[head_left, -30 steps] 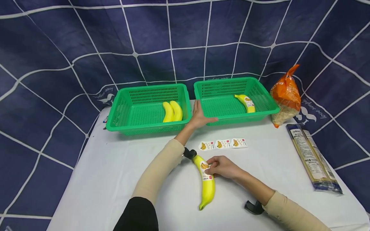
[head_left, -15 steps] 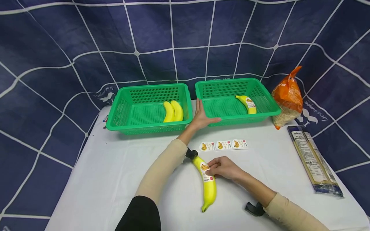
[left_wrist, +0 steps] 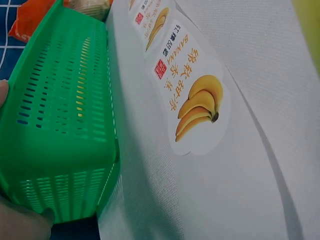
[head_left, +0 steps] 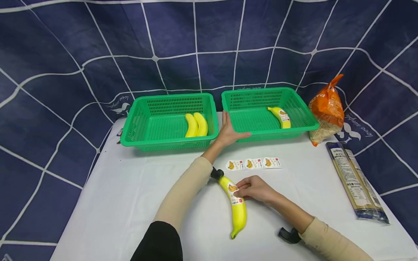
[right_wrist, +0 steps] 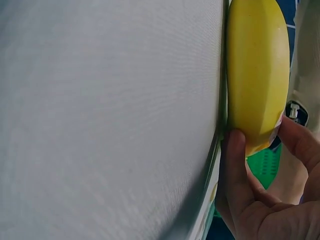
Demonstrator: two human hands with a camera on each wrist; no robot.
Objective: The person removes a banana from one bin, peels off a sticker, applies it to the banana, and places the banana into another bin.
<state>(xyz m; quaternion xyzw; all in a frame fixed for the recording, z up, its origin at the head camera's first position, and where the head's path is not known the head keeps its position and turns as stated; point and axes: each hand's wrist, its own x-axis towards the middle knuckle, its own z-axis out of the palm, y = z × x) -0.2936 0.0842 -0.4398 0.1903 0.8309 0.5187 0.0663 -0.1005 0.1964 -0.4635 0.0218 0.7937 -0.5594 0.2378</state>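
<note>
A yellow banana (head_left: 240,215) lies on the white table, with a white label (head_left: 233,192) printed with a banana picture on its upper part. My right hand (head_left: 255,189) holds it from the right, one digit on the label and another on the banana's side near the cloth, as the right wrist view shows. Farther back, my left hand (head_left: 228,134) spreads around the near left corner of the right green basket (head_left: 271,134), fingers straight and thumb along its front. Between basket and banana lies a strip of banana labels (head_left: 254,164).
Two unlabelled bananas (head_left: 197,125) are in the left green basket (head_left: 173,145); a labelled banana (head_left: 281,117) sits in the right one. An orange-topped bag (head_left: 327,108) and long flat packs (head_left: 356,183) stand at the right. A blue checked curtain (head_left: 209,40) hangs behind.
The banana's lower tip has swung slightly right, with the right hand still on it. The left hand keeps its place at the basket. The head view has shifted a little.
</note>
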